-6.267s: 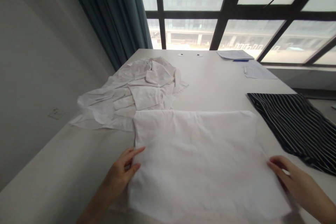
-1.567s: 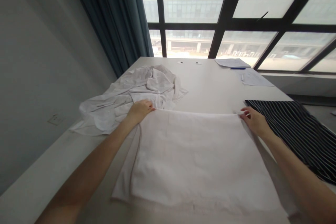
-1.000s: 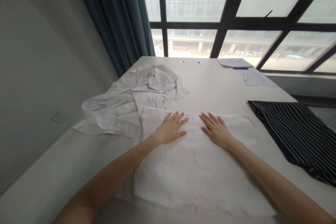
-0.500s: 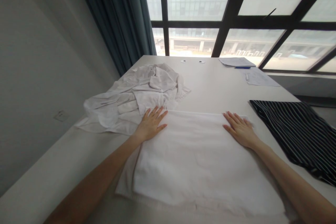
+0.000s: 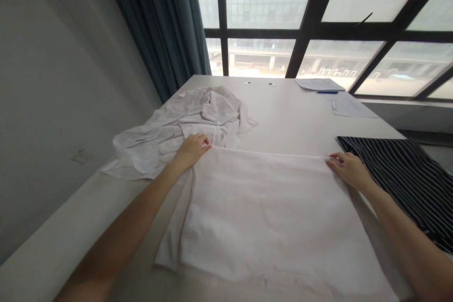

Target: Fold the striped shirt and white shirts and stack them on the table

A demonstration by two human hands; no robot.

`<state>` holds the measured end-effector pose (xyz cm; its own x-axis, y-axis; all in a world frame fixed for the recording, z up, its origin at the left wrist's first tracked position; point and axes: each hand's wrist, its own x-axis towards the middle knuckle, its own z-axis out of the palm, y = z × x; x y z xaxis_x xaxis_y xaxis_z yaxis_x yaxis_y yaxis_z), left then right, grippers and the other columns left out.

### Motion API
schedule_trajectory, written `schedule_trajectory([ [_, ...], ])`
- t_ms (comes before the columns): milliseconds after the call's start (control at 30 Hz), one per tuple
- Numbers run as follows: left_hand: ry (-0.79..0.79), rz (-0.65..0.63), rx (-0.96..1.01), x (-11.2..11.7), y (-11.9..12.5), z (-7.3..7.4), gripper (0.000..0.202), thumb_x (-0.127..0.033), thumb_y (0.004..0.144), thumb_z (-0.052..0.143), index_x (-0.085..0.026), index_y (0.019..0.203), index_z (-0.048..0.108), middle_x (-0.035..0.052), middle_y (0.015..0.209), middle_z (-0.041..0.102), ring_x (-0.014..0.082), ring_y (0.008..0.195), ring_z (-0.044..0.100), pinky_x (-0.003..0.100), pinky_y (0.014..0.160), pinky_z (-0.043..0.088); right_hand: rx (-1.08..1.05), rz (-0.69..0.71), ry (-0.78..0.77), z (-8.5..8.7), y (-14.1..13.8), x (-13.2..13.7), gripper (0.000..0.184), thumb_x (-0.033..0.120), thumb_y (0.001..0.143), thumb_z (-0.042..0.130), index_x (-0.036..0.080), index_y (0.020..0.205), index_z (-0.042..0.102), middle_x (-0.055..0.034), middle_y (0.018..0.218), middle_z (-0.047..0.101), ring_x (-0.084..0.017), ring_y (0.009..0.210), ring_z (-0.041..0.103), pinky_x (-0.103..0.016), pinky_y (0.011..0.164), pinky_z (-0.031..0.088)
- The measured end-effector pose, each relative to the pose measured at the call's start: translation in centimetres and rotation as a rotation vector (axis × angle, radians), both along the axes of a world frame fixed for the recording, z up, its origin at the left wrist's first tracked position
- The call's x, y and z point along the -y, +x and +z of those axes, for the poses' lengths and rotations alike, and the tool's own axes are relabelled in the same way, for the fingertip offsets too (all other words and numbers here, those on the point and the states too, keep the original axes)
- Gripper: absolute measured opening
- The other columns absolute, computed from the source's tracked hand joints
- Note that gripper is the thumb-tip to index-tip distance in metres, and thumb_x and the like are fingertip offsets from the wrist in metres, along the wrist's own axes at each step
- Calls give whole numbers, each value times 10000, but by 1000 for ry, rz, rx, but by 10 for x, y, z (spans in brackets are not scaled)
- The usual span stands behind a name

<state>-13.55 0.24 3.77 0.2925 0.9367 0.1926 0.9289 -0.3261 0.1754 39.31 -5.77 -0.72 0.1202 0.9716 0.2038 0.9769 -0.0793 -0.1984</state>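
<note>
A folded white cloth (image 5: pixel 269 212), perhaps a garment, lies spread across the near part of the table. At its far left corner my left hand (image 5: pixel 193 150) pinches the edge between thumb and fingers. My right hand (image 5: pixel 348 169) grips the far right corner in the same way. The far edge runs nearly straight between the two hands. Just beyond my left hand is a crumpled white garment (image 5: pixel 212 108), its shape lost in loose folds. A black garment with thin white stripes (image 5: pixel 406 174) lies to the right of my right hand.
The white table (image 5: pixel 279 113) reaches back to a window with dark frames (image 5: pixel 262 33). Papers (image 5: pixel 318 84) and a blue pen (image 5: pixel 327 92) rest at its far right. A dark teal curtain (image 5: pixel 163 23) hangs at the back left, next to a grey wall (image 5: pixel 71 80).
Both hands lay flat with fingers spread on the cloth. Now they have moved outward to its far corners and closed on the edge.
</note>
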Motion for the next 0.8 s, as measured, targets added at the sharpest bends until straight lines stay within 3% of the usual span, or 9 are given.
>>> schedule_trajectory([
  [100,-210,39,30,-8,-3,14,285,-420,860,539,-164,892,661,75,863,673,235,833,597,311,757,424,-221,109,18,1,14,-6,348,482,802,548,156,879,643,-120,842,611,-256,804,591,-387,764,470],
  [167,-316,-3,77,-12,-6,22,350,-483,830,525,-161,801,659,61,809,672,221,769,597,285,683,403,-303,128,-6,5,18,-7,368,534,819,518,177,859,600,-85,776,604,-219,727,573,-344,675,460],
  [367,-370,-88,254,-20,-18,30,450,-591,769,501,-166,695,626,5,681,605,190,692,549,256,609,361,-530,121,-112,23,18,-9,489,678,737,555,207,869,566,-11,628,584,-156,569,506,-275,495,395],
  [500,-250,50,289,-26,-20,28,422,-553,819,503,-163,769,658,15,729,638,210,763,566,305,741,390,-469,57,3,27,12,-26,389,544,765,555,200,944,588,-37,680,631,-198,619,562,-315,554,438],
  [633,14,166,104,-27,-12,22,224,-351,857,568,-169,894,694,88,968,677,287,1018,558,448,948,316,-294,57,142,31,-9,-41,306,339,815,500,158,1030,620,-119,851,660,-263,765,619,-428,743,483],
  [733,227,112,-19,-9,3,15,230,-236,871,567,-177,1067,671,137,1147,611,313,1132,507,491,985,294,-186,198,202,40,-46,-28,293,275,838,489,168,1080,615,-148,1044,643,-281,928,622,-461,884,466],
  [800,252,-39,-8,17,19,12,222,-214,900,539,-185,1087,654,131,1167,604,285,1122,526,487,1005,302,-233,425,116,50,-80,-3,256,296,884,494,203,1095,604,-119,1093,629,-261,1018,606,-422,926,461],
])
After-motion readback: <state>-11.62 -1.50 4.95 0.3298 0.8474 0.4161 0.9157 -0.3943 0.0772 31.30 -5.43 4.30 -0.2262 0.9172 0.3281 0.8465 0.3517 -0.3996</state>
